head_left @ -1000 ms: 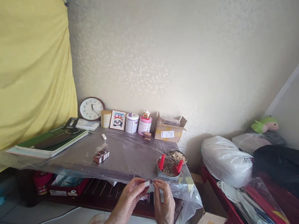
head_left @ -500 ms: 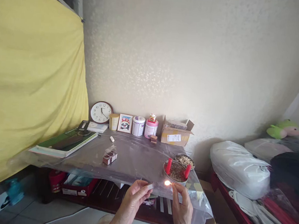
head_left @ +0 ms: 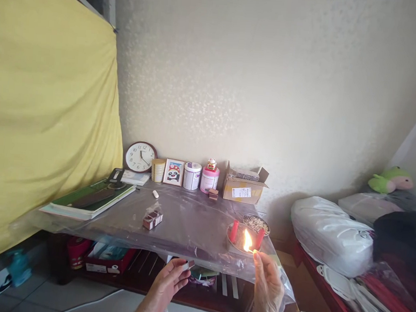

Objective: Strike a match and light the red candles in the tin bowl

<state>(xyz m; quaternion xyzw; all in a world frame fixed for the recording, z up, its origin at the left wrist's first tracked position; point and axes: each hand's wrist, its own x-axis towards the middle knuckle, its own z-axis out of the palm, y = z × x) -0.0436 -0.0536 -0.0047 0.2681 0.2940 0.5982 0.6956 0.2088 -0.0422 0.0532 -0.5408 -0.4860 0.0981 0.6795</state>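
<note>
Pinched in my right hand (head_left: 269, 280) is a burning match (head_left: 251, 250), its tall flame rising in front of a round tin (head_left: 231, 243). Two red candles stand upright in that tin, the left candle (head_left: 234, 231) and the right candle (head_left: 259, 238); I cannot tell whether either is lit. Just behind lies a round dish of matchsticks (head_left: 256, 223). My left hand (head_left: 171, 278) is closed on a small matchbox (head_left: 188, 265) below the table's front edge. Farther left on the table sits a stack of brown-and-white matchboxes (head_left: 152, 219).
Along the wall stand a clock (head_left: 141, 157), a panda picture (head_left: 173, 172), two canisters and a cardboard box (head_left: 243, 189). A green book (head_left: 91, 197) lies at the left. Plastic sheeting (head_left: 184, 240) covers the table. White bags (head_left: 331, 231) sit at right.
My right hand has moved slightly right, and the match flame has grown taller and shifted right before the tin. My left hand has moved left and down with the matchbox.
</note>
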